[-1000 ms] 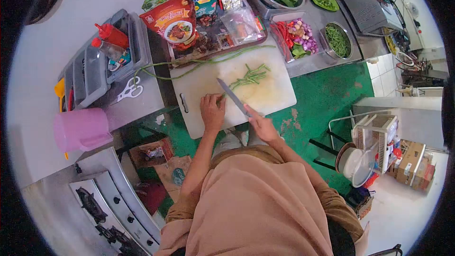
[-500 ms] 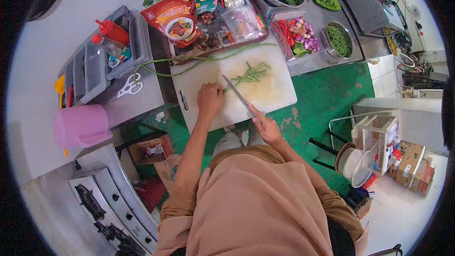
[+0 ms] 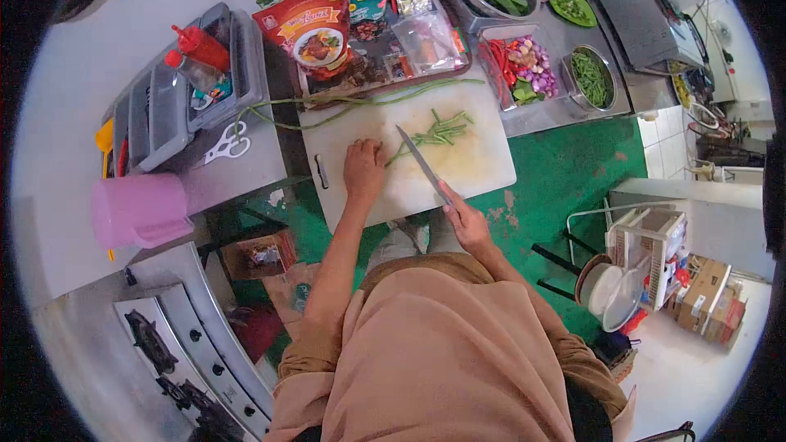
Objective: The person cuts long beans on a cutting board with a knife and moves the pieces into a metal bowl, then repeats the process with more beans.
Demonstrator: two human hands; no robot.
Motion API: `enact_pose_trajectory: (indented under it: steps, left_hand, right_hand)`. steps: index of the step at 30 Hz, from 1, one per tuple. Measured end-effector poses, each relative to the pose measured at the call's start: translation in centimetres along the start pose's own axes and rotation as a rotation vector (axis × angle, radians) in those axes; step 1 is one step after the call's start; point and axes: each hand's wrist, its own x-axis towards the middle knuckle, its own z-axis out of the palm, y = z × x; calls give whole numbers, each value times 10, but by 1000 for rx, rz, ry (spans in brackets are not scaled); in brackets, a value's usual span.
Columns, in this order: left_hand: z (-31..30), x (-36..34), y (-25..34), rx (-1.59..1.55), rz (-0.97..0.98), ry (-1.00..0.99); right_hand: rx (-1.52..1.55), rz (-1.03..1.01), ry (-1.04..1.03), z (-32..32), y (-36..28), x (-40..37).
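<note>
My right hand (image 3: 468,221) grips the handle of a knife (image 3: 420,160), its blade slanting up and left over the white cutting board (image 3: 475,169). On the left part of the board, the curled fingers of my left hand (image 3: 365,167) press on a green long bean, one end of which sticks out toward the blade. Several cut bean pieces (image 3: 442,129) lie in a loose pile right of the knife. Uncut long beans (image 3: 352,101) stretch across the board's far edge and over the counter to the left.
Behind the board stands a tray (image 3: 458,74) with seasoning packets (image 3: 315,37). To the right are a container of chillies and shallots (image 3: 524,65) and a bowl of cut beans (image 3: 591,78). White scissors (image 3: 228,144) and a pink jug (image 3: 139,209) are at left, above a stove (image 3: 176,360).
The knife has shifted slightly right, opening a gap between its blade and my left hand. My left hand stays on the bean. The whole view has moved a little.
</note>
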Motion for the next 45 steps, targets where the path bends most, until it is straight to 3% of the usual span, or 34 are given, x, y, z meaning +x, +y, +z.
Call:
enact_pose_trajectory:
  steps: [5, 8, 11, 13, 14, 15, 16, 17, 18, 20, 21, 23, 24, 26, 28, 30, 32, 34, 37, 38, 39, 41, 45]
  left_hand:
    - [1, -4, -7, 59, 88, 157]
    - [-21, -26, -26, 27, -1, 348]
    - [-49, -79, -70, -155, -250, 441]
    - [-60, -124, -112, -206, -388, 518]
    - [-56, -153, -152, -175, -366, 607]
    - [-52, -184, -201, -146, -339, 691]
    - [-59, -214, -247, 96, -545, 676]
    - [-70, -233, -277, 388, -963, 590]
    - [-84, -270, -326, 61, -475, 896]
    - [-147, -280, -302, -54, -952, 793]
    - [-151, -296, -318, -57, -957, 795]
    - [-137, -340, -386, -875, -820, 757]
    - [-124, -348, -437, -780, -1126, 821]
    - [-88, -336, -380, 829, -457, 193]
    - [-43, -291, -303, -280, -616, 630]
    - [-25, -243, -218, -62, -649, 457]
    - [-44, -190, -120, -114, -408, 463]
    - [-43, -154, -71, -171, -265, 455]
    - [-29, -115, -30, -170, -47, 363]
    - [-26, -103, -18, -158, -18, 289]
    - [-20, -92, -10, -181, 8, 272]
    - [-9, -74, 1, -109, 68, 237]
    - [3, -54, 11, -30, 56, 164]
  right_hand:
    - [27, -35, -51, 1, 0, 3]
    - [10, 18, -73, -5, -6, 6]
    - [-73, -2, -48, -10, -10, 13]
    - [-85, 313, -109, -18, -28, 17]
    - [-90, 302, -127, -16, -24, 20]
    - [-53, 113, -58, -15, -17, 22]
    - [-14, -74, 13, -15, -12, 25]
    - [-18, -76, 6, -15, -12, 26]
    - [-41, -64, 9, -16, -12, 29]
    - [-71, -55, 7, -18, -16, 31]
    - [-43, -49, -17, -18, -23, 31]
    - [-14, -39, -34, -19, -32, 30]
    - [-39, 1, -49, -20, -35, 28]
    - [-59, 48, -58, -17, -33, 26]
    - [-43, 14, -3, -12, -23, 23]
    - [-56, 26, 0, -11, -23, 19]
    - [-72, 39, 9, -9, -23, 14]
    - [-64, 92, 3, -6, -19, 10]
    - [-221, 155, 1, -6, -19, 6]
    - [-144, -13, 113, 2, -4, 5]
    - [-154, 3, 147, 5, 0, 5]
    - [-229, -288, 227, 7, 4, 6]
    - [-329, -291, 214, 9, 11, 0]
